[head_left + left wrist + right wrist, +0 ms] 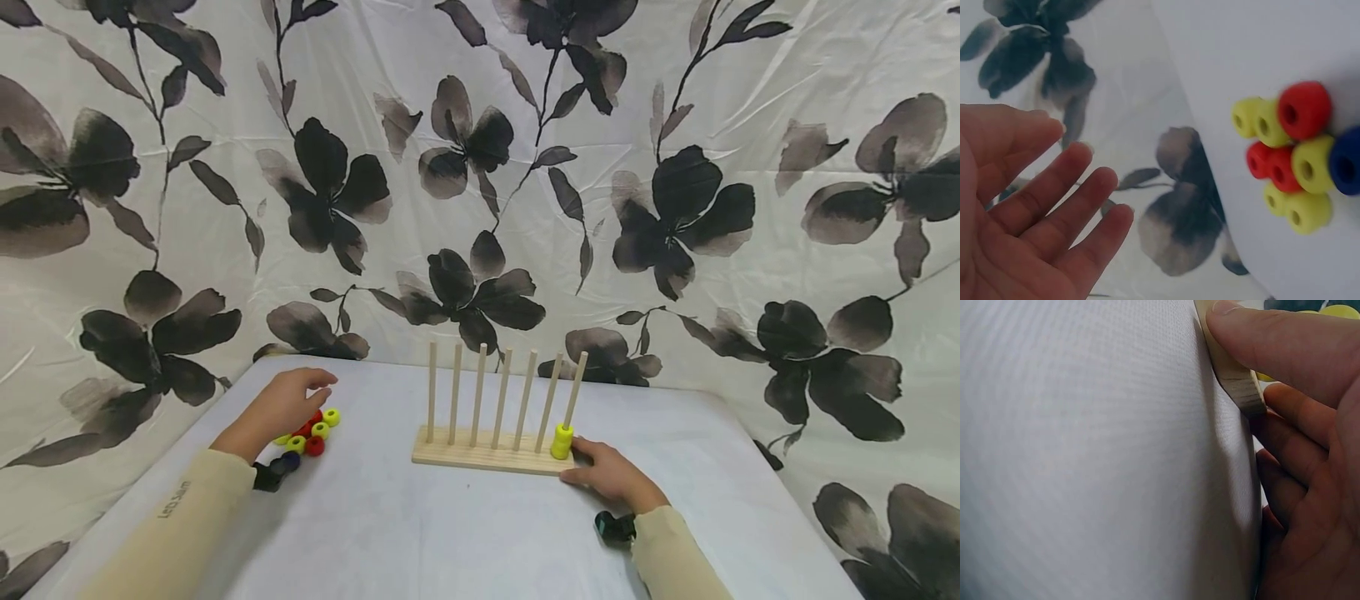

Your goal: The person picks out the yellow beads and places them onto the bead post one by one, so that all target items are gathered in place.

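Left hand [276, 407], fingers [1075, 206] spread, is hovering near beads [1316, 159] while my right hand [611, 472] is pinching the pegboard [480, 457], which uneven pressure could tip.

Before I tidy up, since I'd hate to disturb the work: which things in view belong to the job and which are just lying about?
Likely the job:
wooden peg stand, held by the right grip
yellow beads on its end peg
loose red, yellow and blue beads

Just surroundings:
white tabletop
floral sheet behind
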The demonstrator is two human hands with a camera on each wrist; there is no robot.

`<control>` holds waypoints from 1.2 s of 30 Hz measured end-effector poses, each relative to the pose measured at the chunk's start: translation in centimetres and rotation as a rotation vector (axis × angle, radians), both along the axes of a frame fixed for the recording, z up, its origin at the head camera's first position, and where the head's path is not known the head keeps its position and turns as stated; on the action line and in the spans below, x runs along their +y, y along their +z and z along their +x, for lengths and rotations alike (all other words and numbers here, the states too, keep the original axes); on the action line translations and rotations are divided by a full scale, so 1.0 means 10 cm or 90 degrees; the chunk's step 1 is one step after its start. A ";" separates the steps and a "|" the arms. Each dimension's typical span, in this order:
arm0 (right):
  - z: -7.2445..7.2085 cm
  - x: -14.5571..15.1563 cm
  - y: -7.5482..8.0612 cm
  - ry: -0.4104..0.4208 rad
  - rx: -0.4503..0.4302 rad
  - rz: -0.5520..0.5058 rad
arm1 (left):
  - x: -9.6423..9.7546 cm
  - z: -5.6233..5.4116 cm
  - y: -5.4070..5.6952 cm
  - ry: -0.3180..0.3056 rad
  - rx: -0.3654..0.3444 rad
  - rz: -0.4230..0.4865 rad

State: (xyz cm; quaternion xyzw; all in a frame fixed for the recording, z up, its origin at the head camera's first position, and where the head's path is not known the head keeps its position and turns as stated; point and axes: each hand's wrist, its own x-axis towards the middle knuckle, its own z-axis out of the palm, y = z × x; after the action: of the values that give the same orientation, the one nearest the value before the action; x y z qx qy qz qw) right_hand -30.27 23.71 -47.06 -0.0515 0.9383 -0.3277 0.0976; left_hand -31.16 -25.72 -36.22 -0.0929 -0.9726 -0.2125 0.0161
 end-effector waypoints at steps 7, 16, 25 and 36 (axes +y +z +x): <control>0.00 0.00 0.01 0.003 -0.002 0.001 | -0.16 0.03 -0.13 0.030 -0.043 0.007; -0.04 0.01 -0.02 -0.005 -0.011 -0.006 | -0.26 0.02 -0.27 0.039 -0.093 -0.011; -0.04 0.01 -0.02 -0.001 -0.006 -0.002 | -0.33 0.01 -0.41 0.063 -0.122 -0.037; -0.01 -0.01 0.00 -0.002 -0.006 -0.014 | -0.33 0.05 -0.53 0.089 -0.140 -0.056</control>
State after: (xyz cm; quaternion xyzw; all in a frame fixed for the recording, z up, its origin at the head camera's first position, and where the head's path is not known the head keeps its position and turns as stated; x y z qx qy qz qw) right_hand -30.33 23.64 -47.08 -0.0496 0.9342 -0.3385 0.1011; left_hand -30.68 -29.02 -41.54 -0.0016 -0.9810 -0.1769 -0.0797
